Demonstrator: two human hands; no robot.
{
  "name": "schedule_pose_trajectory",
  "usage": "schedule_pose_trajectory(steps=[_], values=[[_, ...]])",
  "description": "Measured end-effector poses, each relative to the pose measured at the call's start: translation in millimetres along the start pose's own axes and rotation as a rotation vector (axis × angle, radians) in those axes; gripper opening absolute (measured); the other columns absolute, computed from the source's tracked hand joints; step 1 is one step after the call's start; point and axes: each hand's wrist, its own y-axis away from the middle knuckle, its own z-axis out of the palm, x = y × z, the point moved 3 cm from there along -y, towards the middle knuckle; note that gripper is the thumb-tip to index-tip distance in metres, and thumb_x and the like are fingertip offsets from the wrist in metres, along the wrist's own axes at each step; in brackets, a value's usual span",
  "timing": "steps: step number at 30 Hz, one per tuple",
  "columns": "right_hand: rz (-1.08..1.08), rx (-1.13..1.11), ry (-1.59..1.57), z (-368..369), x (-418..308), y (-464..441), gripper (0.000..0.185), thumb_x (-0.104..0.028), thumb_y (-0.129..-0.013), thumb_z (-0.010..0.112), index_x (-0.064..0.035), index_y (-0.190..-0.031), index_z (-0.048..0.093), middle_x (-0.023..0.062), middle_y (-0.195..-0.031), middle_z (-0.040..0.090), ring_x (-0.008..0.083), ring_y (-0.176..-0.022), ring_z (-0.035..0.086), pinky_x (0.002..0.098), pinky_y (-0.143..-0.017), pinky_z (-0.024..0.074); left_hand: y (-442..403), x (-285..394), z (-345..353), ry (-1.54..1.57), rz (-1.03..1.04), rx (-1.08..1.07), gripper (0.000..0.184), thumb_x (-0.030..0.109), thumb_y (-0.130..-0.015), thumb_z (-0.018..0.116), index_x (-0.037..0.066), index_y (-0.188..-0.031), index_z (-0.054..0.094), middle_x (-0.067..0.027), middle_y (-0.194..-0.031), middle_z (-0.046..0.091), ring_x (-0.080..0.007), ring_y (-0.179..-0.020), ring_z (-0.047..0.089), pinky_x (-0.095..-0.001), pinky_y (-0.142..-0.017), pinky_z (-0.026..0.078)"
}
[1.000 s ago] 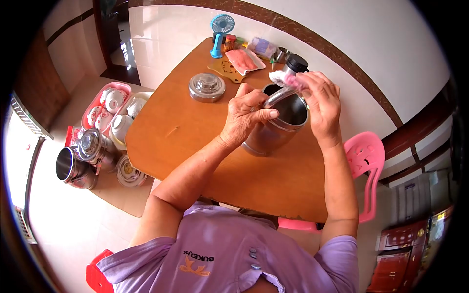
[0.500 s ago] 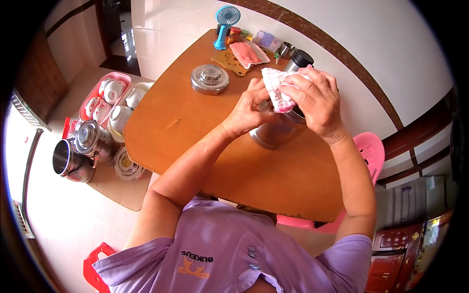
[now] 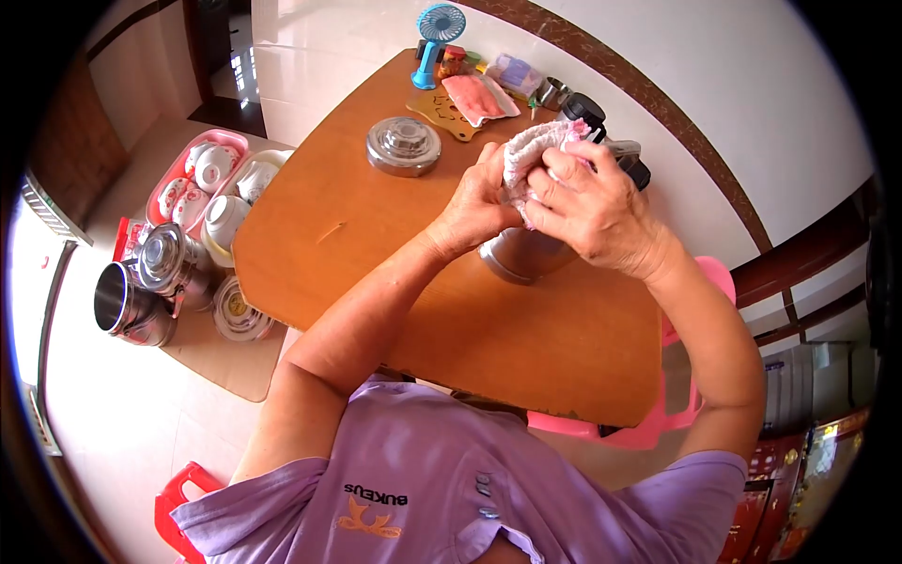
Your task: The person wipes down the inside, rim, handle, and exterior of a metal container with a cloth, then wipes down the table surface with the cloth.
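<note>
**Cloth on metal pot, lid off, partway at best**

Right hand [image 3: 601,207]: fingers bent, clamped on the pink-and-white cloth [image 3: 528,155], bunched over the near end of the pot's upper part. Left hand [image 3: 474,211]: fingers curled against the cloth's left side; grip on cloth or handle hidden, can't tell. Metal pot [image 3: 517,258] upright on the wooden table [image 3: 348,273], right of centre, mouth mostly covered by hands.

Progress: looks like wiping under way (judgement). Lid [image 3: 403,147] is off, lying on the table left of the pot. Wiped share of the pot unclear; refitting the lid not done.

Far side: blue fan [image 3: 426,70], pink packet [image 3: 477,99], black-topped flask [image 3: 583,110]. Near left, lower surface: open metal pot [image 3: 146,321], bowls [image 3: 214,167].
</note>
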Motion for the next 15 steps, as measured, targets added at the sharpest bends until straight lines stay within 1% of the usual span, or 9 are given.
schedule_pose_trajectory(steps=[1, 4, 7, 8, 9, 10, 13, 15], values=[[0.003, 0.02, -0.01, -2.3, 3.3, -0.5, 0.016, -0.019, -0.081, 0.061, -0.0142, -0.095, 0.068, -0.0001, -0.102, 0.064, 0.0193, -0.111, 0.058, 0.0411, -0.1, 0.0417, -0.9, 4.2, -0.4, -0.043, 0.014, -0.004, 0.081, 0.012, -0.064, 0.081, 0.009, -0.139, 0.051, -0.0124, -0.119, 0.058, -0.0317, -0.108, 0.052, -0.0434, -0.101, 0.044], [0.021, 0.038, -0.01, -3.6, 8.7, 6.0, 0.015, -0.019, -0.082, 0.061, -0.016, -0.095, 0.068, -0.0011, -0.102, 0.064, 0.0189, -0.111, 0.058, 0.041, -0.1, 0.0412, -1.2, 17.4, -3.2, -0.204, -0.017, -0.066, 0.085, 0.006, -0.064, 0.084, 0.007, -0.141, 0.048, -0.0084, -0.133, 0.055, -0.0251, -0.126, 0.052, -0.038, -0.106, 0.043], [0.036, 0.019, 0.029, -4.6, 16.3, 16.2, 0.019, -0.021, -0.085, 0.06, -0.0183, -0.102, 0.068, -0.002, -0.106, 0.062, 0.0186, -0.111, 0.057, 0.0408, -0.1, 0.041, 0.1, 14.4, -1.5, -0.177, -0.076, -0.057, 0.085, 0.007, -0.063, 0.085, 0.007, -0.14, 0.049, -0.0093, -0.128, 0.056, -0.026, -0.12, 0.055, -0.0381, -0.103, 0.045], [0.047, 0.018, 0.042, -5.3, 18.2, 19.5, 0.02, -0.022, -0.086, 0.06, -0.0187, -0.104, 0.068, -0.002, -0.107, 0.062, 0.0187, -0.11, 0.057, 0.0408, -0.1, 0.041, 0.4, 12.8, -0.4, -0.142, -0.078, -0.052, 0.084, 0.008, -0.063, 0.084, 0.007, -0.14, 0.049, -0.0108, -0.124, 0.055, -0.0265, -0.115, 0.055, -0.038, -0.1, 0.047], [0.052, 0.021, 0.042, -5.9, 19.9, 21.9, 0.024, -0.022, -0.087, 0.058, -0.0192, -0.109, 0.068, -0.0015, -0.111, 0.061, 0.0191, -0.11, 0.057, 0.0407, -0.098, 0.0428, 0.5, 10.7, 0.6, -0.11, -0.08, -0.05, 0.083, 0.009, -0.063, 0.083, 0.007, -0.139, 0.05, -0.0123, -0.121, 0.055, -0.0269, -0.111, 0.054, -0.038, -0.097, 0.048], [0.054, 0.046, 0.046, -5.8, 22.1, 23.9, 0.025, -0.022, -0.087, 0.058, -0.0191, -0.11, 0.067, -0.0012, -0.111, 0.062, 0.0192, -0.11, 0.057, 0.0404, -0.096, 0.0438, 0.0, 9.7, 1.2, -0.079, -0.082, -0.048, 0.081, 0.01, -0.064, 0.082, 0.007, -0.138, 0.05, -0.0138, -0.118, 0.054, -0.0274, -0.106, 0.054, -0.038, -0.094, 0.05], [0.065, 0.107, 0.058, -4.6, 30.2, 28.1, 0.027, -0.02, -0.089, 0.057, -0.0186, -0.113, 0.067, -0.0002, -0.112, 0.062, 0.0197, -0.11, 0.057, 0.0392, -0.091, 0.0463, -0.4, 13.6, 1.5, -0.038, -0.046, -0.051, 0.083, 0.01, -0.063, 0.082, 0.006, -0.139, 0.049, -0.0134, -0.119, 0.053, -0.0275, -0.108, 0.054, -0.0395, -0.095, 0.05], [0.078, 0.136, 0.073, -3.7, 36.5, 29.2, 0.028, -0.02, -0.09, 0.056, -0.0178, -0.115, 0.067, 0.0007, -0.113, 0.062, 0.0202, -0.109, 0.058, 0.0382, -0.088, 0.0474, -0.7, 16.8, 1.0, -0.073, -0.05, -0.066, 0.086, 0.014, -0.065, 0.085, 0.005, -0.141, 0.048, -0.0116, -0.125, 0.054, -0.025, -0.113, 0.055, -0.0386, -0.097, 0.048]])
